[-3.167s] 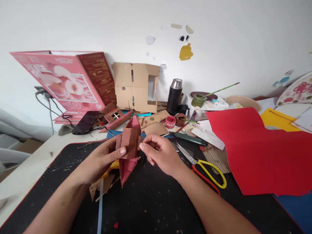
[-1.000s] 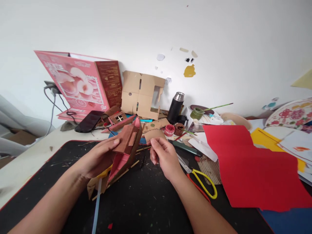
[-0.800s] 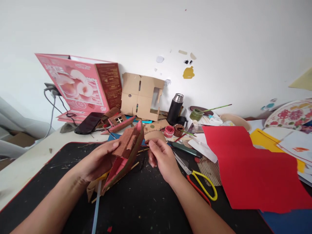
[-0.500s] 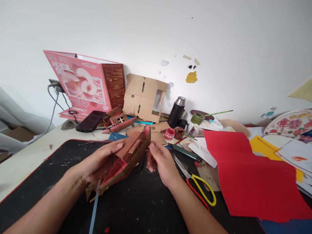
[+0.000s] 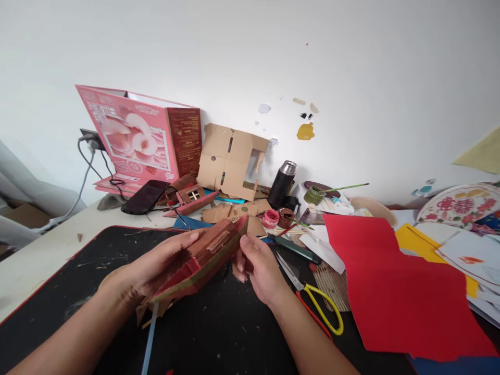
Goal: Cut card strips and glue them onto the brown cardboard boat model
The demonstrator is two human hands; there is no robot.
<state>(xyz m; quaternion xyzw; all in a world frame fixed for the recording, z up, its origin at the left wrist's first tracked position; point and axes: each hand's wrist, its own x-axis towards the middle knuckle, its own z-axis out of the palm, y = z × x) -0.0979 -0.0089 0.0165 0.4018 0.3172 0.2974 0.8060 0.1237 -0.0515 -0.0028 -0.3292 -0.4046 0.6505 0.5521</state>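
A brown and red cardboard model boat (image 5: 203,260) with a small cabin is held up over a black mat (image 5: 242,333). My left hand (image 5: 164,260) is wrapped round its left side, thumb on the cabin roof. At the pointed far end, my right hand (image 5: 253,265) pinches the hull's side between thumb and curled fingers; the fingertips are partly hidden. A pale translucent strip (image 5: 149,338), perhaps a glue stick, lies below the near end, beside some cardboard scraps. To the right of my right hand lie scissors (image 5: 308,291) with one yellow and one red handle.
A second small boat (image 5: 191,200), a phone (image 5: 144,197) and a pink box (image 5: 136,135) stand at the back left. Behind are a cardboard sheet (image 5: 230,161), a black thermos (image 5: 282,185) and paint jars (image 5: 270,219). Red paper (image 5: 406,291) covers the right side.
The boat has tilted a little flatter, its near end rising slightly. My right hand has come up against the hull near the far tip. The camera view has shifted slightly.
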